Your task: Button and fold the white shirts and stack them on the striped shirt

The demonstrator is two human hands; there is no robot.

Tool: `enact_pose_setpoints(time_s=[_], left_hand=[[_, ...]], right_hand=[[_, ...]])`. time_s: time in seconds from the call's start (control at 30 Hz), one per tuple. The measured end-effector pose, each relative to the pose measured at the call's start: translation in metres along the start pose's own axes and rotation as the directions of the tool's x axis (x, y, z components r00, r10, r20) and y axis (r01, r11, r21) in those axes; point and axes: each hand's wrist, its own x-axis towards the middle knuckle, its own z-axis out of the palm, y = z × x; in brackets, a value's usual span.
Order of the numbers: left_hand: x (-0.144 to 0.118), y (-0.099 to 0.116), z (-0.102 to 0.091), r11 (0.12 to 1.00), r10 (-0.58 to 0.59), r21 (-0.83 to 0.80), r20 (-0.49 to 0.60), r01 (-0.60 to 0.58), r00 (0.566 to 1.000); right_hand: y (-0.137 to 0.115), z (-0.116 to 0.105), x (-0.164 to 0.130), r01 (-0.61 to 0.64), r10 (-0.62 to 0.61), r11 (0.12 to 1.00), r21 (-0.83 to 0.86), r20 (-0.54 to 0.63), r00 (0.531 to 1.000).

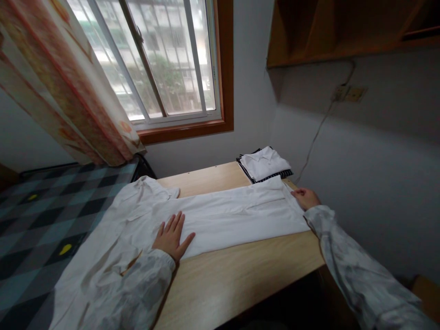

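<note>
A white cloth garment lies stretched across the wooden table, its bunched, wrinkled part hanging over the left end. My left hand rests flat on it near the middle, fingers spread. At the far right end, my right hand has its fingers closed on the garment's edge, by the table's right side. Exactly what kind of garment it is cannot be made out. Behind the right end sits a folded stack of clothes, white on top with black striped cloth beneath.
The light wooden table stands beside a bed with a dark checked cover. A window and a patterned curtain are behind. At the right, a cable runs down the wall from a socket, under a wooden shelf.
</note>
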Motion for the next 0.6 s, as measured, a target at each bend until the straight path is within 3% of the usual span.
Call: enact_pose_setpoints(time_s=[0.13,0.4,0.6], left_hand=[[0.000,-0.001,0.000,1.000,0.014,-0.008,-0.008,-0.014,1.000],[0.001,-0.001,0.000,1.000,-0.008,-0.016,-0.005,0.008,1.000],[-0.003,0.002,-0.006,1.000,-0.024,-0.006,0.051,0.024,0.998]], right_hand=[[-0.005,0.002,0.006,0.034,-0.037,0.998,-0.058,-0.039,0.999],[-0.052,0.008,0.036,0.085,-0.067,0.991,-0.105,0.166,0.984],[-0.034,0.024,0.023,0.260,-0.266,0.945,-0.196,-0.005,0.964]])
